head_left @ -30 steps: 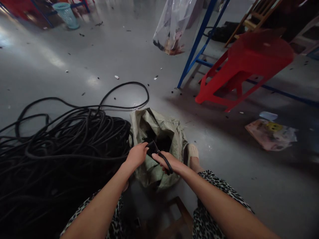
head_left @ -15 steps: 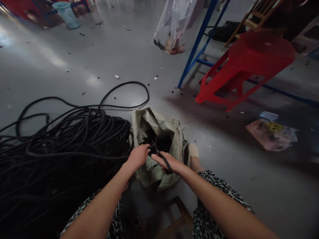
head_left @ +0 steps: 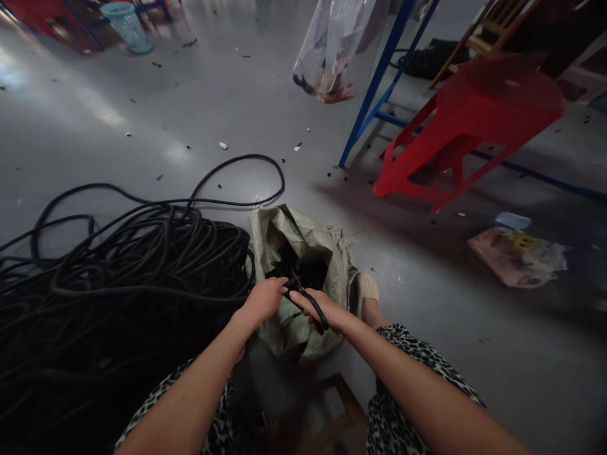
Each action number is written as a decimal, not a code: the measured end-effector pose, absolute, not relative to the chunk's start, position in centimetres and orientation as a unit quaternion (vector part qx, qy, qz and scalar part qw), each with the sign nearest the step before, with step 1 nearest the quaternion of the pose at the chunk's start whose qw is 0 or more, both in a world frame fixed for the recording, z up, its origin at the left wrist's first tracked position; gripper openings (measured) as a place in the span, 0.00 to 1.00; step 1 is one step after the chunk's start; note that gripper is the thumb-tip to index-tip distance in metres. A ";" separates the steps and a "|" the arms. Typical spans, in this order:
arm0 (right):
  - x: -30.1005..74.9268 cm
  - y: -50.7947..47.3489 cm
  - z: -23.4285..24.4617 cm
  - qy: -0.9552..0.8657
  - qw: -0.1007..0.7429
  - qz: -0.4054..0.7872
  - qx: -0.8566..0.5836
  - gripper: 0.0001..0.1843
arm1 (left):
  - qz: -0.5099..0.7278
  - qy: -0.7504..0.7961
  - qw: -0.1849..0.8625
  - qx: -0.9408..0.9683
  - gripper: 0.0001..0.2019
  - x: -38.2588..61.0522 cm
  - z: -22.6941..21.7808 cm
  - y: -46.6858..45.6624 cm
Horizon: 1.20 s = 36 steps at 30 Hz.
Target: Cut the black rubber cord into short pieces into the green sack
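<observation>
Black rubber tubing (head_left: 118,284) lies heaped in loose coils on the grey floor (head_left: 142,114) at the person's left, close enough that a strand can be drawn off it without reaching. The left hand (head_left: 263,300) is closed around the free end of one such strand and holds it out over the mouth of a pale green woven sack (head_left: 289,332). The right hand (head_left: 325,313) meets it from the other side, fingers hooked through the black handle loop of a pair of scissors (head_left: 308,302) whose thin blades point at the held end. Whether the blades are parted or closed is too small to tell. The two hands almost touch, which keeps the soft tubing short and stiff between grip and blade. The sack stands open just below them, wedged between the heap and the person's foot (head_left: 366,287), its rim rolled down. Dark pieces show inside it, and it seems placed so that anything dropping from the hands lands in it rather than on the floor. The person sits low on a wooden stool (head_left: 344,404), knees apart, so the sack fits between them. Well behind, a red plastic stool (head_left: 474,120) leans tilted against a blue metal frame (head_left: 374,82). A clear plastic bag (head_left: 332,50) hangs from the frame, and a crumpled pink bag (head_left: 516,256) lies on the floor to the right. Small dark scraps dot the floor around them.
</observation>
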State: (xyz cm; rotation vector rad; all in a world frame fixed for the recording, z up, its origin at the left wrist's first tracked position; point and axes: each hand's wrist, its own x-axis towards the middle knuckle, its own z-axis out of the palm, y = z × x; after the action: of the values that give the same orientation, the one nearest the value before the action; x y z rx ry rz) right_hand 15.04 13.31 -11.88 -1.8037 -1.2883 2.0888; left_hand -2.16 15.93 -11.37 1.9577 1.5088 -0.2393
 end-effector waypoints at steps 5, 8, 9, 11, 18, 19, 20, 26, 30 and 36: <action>14.7 13.0 -12.3 -0.397 0.059 0.688 -0.604 0.25 | -0.092 0.582 0.322 0.741 0.17 -2.0 -11.7 15.9; 14.7 13.1 -11.9 -0.416 0.064 0.674 -0.607 0.22 | -0.094 0.586 0.324 0.737 0.18 -1.9 -11.6 16.0; 14.7 13.2 -11.7 -0.421 0.062 0.669 -0.609 0.21 | -0.093 0.587 0.325 0.735 0.18 -1.9 -11.6 16.0; 14.7 13.4 -11.3 -0.426 0.051 0.662 -0.614 0.20 | -0.090 0.588 0.327 0.734 0.19 -1.9 -11.5 16.0; 14.6 13.6 -10.5 -0.441 0.019 0.634 -0.635 0.15 | -0.101 0.590 0.340 0.725 0.18 -1.9 -11.4 15.8; 14.6 13.6 -10.5 -0.438 0.013 0.635 -0.636 0.15 | -0.106 0.588 0.341 0.726 0.18 -1.9 -11.4 15.8; 14.5 13.5 -10.5 -0.435 0.008 0.636 -0.637 0.15 | -0.112 0.586 0.342 0.726 0.18 -1.9 -11.3 15.8; 14.6 13.2 -10.7 -0.442 -0.010 0.641 -0.628 0.14 | -0.145 0.577 0.353 0.722 0.18 -1.9 -11.2 15.6; 14.6 13.1 -10.6 -0.456 -0.041 0.634 -0.623 0.14 | -0.151 0.569 0.362 0.723 0.17 -2.1 -11.5 15.4; 15.0 13.0 -10.9 -0.511 -0.057 0.616 -0.598 0.16 | -0.184 0.569 0.371 0.710 0.15 -2.0 -11.1 15.4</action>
State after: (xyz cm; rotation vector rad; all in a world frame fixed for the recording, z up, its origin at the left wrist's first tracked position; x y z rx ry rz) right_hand 14.95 12.99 -10.94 -1.9490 -1.6649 2.0076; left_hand -2.02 15.39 -11.15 1.8206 1.4602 -0.4726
